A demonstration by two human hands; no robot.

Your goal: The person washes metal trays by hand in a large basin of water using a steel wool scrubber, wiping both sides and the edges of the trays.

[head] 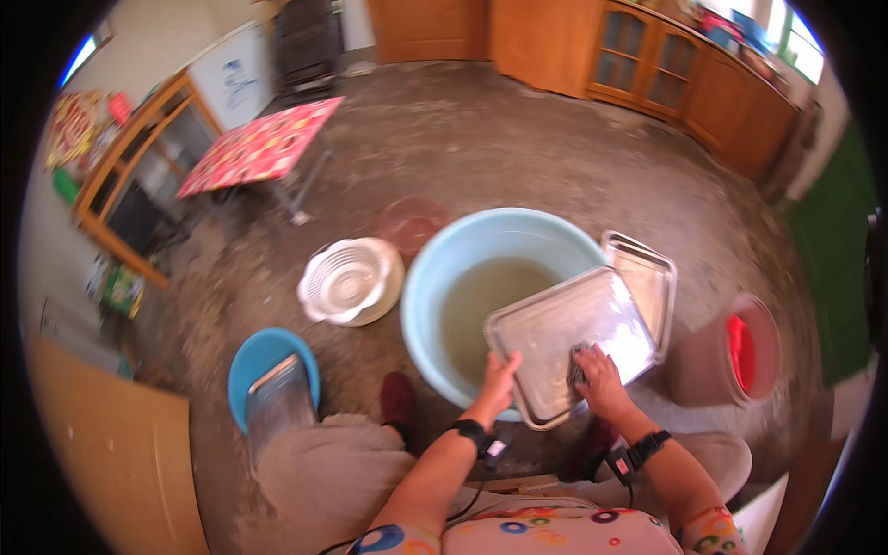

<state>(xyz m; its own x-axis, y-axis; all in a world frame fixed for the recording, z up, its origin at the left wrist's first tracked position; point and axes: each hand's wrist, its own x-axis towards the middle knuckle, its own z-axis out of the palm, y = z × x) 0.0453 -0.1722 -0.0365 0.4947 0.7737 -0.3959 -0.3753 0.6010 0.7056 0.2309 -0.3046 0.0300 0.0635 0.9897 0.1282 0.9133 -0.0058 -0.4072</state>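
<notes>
A shiny metal tray (548,331) is held tilted over the right side of a large light-blue basin (424,298). Cloudy water (461,312) lies in the basin. My left hand (496,385) grips the tray by its left edge. Under the fingers of my right hand (600,378) a dark scouring pad (577,368), probably steel wool, is pressed on the tray's flat face. Part of the pad is hidden by those fingers. Beyond the held tray, more metal trays (655,270) lean at the basin's right rim.
To the left stand a white plastic colander (345,281) on another bowl, a brown basin (414,220), and a small blue tub (243,374) with a metal tray (281,399) leaning out. A pinkish bucket (707,364) holding something red is at right. A low table (267,149) with patterned cover stands further off.
</notes>
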